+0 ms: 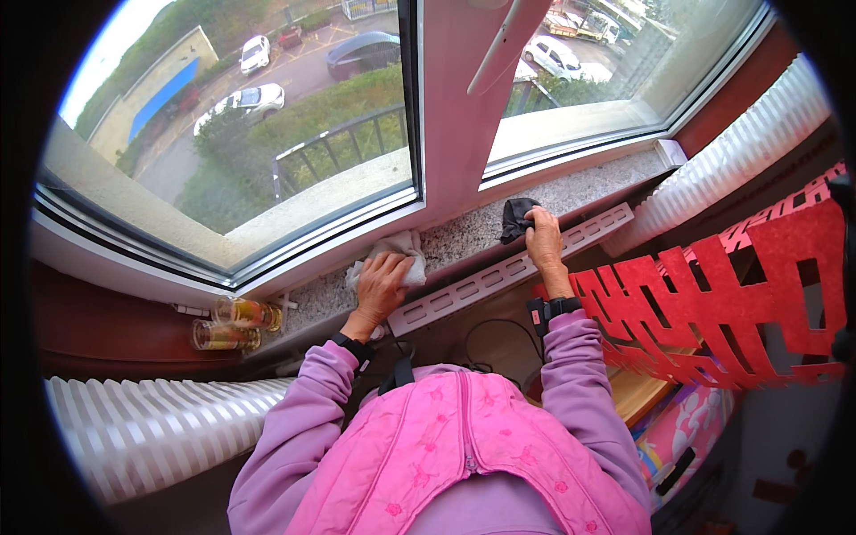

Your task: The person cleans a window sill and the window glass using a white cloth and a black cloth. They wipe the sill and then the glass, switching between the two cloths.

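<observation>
My left hand (383,286) presses a white cloth (409,255) onto the speckled stone windowsill (461,235), its fingers bent over the fabric. Farther right, my right hand (545,234) grips the edge of a crumpled black cloth (516,219) at the sill's front edge. Both cloths lie below the window frame (457,120). Left of my left hand, two glass vessels (247,314) with yellowish contents stand at the sill's left end.
A slotted white radiator (481,284) runs just below the sill. Striped, sheer curtains hang at the left (167,428) and right (729,147). A red cut-out hanging (722,287) is close to my right forearm. The window handle (495,50) juts out above.
</observation>
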`<state>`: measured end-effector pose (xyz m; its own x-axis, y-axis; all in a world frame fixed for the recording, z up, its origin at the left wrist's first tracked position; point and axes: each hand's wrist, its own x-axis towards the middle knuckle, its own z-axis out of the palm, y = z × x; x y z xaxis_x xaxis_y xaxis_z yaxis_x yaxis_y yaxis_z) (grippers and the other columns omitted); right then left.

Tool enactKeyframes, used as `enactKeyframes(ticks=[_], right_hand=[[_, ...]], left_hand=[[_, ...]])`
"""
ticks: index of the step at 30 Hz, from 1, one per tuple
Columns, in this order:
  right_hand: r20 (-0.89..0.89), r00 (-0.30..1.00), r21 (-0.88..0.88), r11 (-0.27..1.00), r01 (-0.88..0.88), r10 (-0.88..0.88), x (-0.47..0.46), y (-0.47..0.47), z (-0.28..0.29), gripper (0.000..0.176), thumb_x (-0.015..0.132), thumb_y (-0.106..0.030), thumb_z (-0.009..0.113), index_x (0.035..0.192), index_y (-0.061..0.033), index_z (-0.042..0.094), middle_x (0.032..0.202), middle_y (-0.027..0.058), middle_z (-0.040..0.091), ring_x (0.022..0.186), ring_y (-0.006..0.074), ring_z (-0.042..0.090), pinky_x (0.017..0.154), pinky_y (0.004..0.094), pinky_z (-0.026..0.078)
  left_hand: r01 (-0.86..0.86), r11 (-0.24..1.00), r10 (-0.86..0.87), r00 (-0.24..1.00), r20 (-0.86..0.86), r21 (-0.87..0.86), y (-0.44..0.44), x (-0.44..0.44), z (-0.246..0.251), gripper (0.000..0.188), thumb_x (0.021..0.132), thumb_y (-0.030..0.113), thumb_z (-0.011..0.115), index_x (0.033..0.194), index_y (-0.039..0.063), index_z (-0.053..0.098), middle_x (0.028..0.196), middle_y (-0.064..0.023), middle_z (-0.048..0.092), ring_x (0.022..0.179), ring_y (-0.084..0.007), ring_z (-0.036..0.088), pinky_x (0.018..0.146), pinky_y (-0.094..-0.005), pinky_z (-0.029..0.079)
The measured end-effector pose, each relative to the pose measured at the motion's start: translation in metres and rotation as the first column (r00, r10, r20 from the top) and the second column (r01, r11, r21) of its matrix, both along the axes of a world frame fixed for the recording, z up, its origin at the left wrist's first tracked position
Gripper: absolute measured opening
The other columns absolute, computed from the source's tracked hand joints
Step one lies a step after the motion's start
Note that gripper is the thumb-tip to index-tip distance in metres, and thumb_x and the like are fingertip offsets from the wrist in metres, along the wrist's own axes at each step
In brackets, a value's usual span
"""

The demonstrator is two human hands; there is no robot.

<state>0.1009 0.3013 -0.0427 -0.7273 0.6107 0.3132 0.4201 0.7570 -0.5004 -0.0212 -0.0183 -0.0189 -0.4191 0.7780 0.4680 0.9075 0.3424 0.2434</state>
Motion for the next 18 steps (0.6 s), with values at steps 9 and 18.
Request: enactKeyframes(ticks=[9,18], right_hand=[[0.113,0.98,0.028,0.987,0.16,-0.162,0.004,0.043,-0.015,0.051,0.079,-0.013,0.066,0.128,-0.013,0.051,0.133,0.011,0.05,0.12,0.0329,0.047,0.099,0.0433,0.041],[0.204,0.973,0.091,0.992,0.089,-0.106,-0.008,0.012,-0.006,0.043,0.078,-0.013,0.065,0.12,-0.019,0.06,0.132,0.0203,0.047,0.116,0.0392,0.046,0.096,0.0463,0.043]], left_hand=[[0.031,0.999,-0.03,0.999,-0.016,0.023,-0.001,-0.002,-0.003,0.042,0.064,0.012,0.067,0.106,0.009,0.061,0.102,-0.0045,0.06,0.101,-0.0249,0.055,0.083,-0.0366,0.042],[0.034,0.998,-0.032,0.999,-0.036,0.045,0.0,-0.002,-0.004,0.044,0.063,0.015,0.07,0.106,0.01,0.061,0.103,-0.0046,0.061,0.101,-0.0254,0.056,0.082,-0.0378,0.041]])
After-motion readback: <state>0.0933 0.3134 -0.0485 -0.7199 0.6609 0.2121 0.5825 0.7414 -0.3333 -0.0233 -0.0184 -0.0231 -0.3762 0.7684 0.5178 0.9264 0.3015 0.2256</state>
